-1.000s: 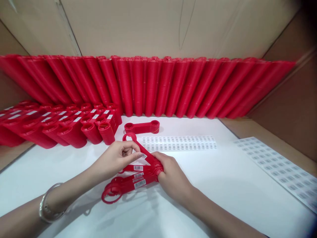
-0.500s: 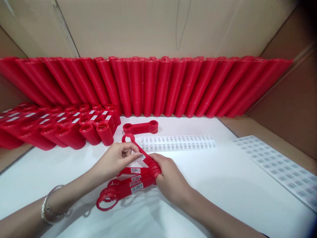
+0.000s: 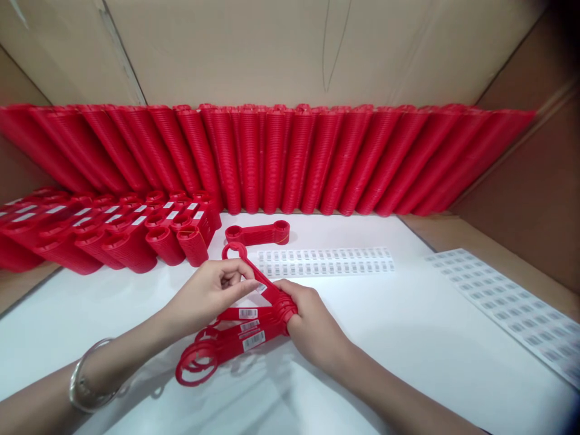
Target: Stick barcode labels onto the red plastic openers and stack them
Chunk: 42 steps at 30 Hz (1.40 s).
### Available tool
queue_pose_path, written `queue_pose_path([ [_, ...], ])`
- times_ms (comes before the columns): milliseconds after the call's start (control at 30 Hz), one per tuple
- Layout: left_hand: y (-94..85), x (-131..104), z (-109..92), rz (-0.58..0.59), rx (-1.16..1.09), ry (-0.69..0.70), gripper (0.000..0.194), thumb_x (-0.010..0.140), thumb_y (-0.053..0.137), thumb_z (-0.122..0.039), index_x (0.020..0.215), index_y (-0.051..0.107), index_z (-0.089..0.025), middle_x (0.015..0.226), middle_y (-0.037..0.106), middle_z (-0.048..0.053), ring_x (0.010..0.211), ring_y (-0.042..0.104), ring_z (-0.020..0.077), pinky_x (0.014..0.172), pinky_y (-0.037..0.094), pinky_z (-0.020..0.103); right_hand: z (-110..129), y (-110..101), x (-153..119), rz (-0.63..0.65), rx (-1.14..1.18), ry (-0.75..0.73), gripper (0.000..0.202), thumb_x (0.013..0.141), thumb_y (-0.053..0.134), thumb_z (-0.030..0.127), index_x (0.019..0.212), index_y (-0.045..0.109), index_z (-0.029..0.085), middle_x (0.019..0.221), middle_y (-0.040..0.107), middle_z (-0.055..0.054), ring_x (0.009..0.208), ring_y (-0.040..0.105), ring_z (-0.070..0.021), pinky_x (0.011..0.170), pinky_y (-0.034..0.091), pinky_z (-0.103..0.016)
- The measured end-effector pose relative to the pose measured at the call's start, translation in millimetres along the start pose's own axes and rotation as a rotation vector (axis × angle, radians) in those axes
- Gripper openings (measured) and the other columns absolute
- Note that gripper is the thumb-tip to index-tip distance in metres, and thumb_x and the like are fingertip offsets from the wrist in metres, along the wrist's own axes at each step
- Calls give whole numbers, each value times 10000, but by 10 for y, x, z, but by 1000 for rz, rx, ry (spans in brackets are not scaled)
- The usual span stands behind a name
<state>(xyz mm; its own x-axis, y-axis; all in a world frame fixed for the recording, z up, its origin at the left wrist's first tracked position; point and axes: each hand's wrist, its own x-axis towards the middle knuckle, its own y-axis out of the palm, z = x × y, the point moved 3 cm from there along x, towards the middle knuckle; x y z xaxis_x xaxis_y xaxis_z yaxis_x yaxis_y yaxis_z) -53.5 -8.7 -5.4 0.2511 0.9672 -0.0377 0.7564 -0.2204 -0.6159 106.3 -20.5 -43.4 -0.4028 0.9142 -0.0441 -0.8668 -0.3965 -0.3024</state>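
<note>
Several red ring-ended plastic pieces (image 3: 231, 350) fan out to the left from my right hand (image 3: 317, 326), which is closed round their stacked right ends. White barcode labels (image 3: 254, 340) show on their flat bars. My left hand (image 3: 222, 289) is closed, its thumb and forefinger pressed on a small label on the uppermost piece (image 3: 274, 293), which slants up and left. The fingertips partly hide that label. A short red stack (image 3: 258, 234) lies flat just beyond the hands.
Behind the hands lies a label strip (image 3: 326, 261); a larger label sheet (image 3: 512, 308) is at the right. Tall red stacks (image 3: 274, 163) line the back wall. Shorter labelled stacks (image 3: 131, 241) stand at the left on the white table (image 3: 385, 374).
The fanned pieces have shifted slightly, and the lower ones overlap more closely. My left thumb and forefinger remain on the label of the upper piece.
</note>
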Motion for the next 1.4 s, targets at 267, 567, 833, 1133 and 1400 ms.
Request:
queue_pose_path([
  [267, -48, -29, -47, 71, -26, -15, 305, 786, 531, -458, 705, 579, -168, 457, 295, -82, 421, 292, 61, 400, 222, 181, -10, 3, 2, -15, 13, 11, 344, 624, 381, -1, 800, 611, 185, 749, 621, -18, 687, 547, -159, 596, 406, -248],
  [567, 25, -6, -35, 96, -5, -52, 289, 786, 532, -433, 720, 594, -159, 441, 321, -84, 419, 302, 63, 404, 220, 183, 21, -3, -6, -16, -133, 9, 343, 599, 379, 4, 781, 602, 190, 768, 616, -22, 680, 534, -157, 590, 375, -252],
  [833, 49, 9, -14, 62, 26, -26, 300, 797, 511, -432, 716, 592, -155, 440, 299, -89, 415, 282, 61, 404, 207, 181, 8, 6, -21, -6, -143, 15, 301, 578, 374, 9, 730, 563, 188, 729, 593, -17, 627, 506, -147, 547, 351, -243],
  [1133, 120, -93, -8, -308, 692, 492, 241, 868, 443, -331, 773, 594, -170, 562, 515, -27, 510, 444, 99, 500, 333, 219, 38, 36, -30, 4, -80, -60, 382, 596, 360, -14, 814, 584, 206, 806, 604, -10, 720, 541, -155, 633, 399, -249],
  [1400, 136, -149, -131, -557, 1104, 747, 216, 803, 534, -364, 763, 575, -156, 745, 558, 66, 643, 438, 176, 572, 373, 292, 87, 42, -36, -4, -49, -78, 368, 564, 336, -33, 760, 548, 193, 784, 601, 0, 699, 534, -140, 628, 404, -239],
])
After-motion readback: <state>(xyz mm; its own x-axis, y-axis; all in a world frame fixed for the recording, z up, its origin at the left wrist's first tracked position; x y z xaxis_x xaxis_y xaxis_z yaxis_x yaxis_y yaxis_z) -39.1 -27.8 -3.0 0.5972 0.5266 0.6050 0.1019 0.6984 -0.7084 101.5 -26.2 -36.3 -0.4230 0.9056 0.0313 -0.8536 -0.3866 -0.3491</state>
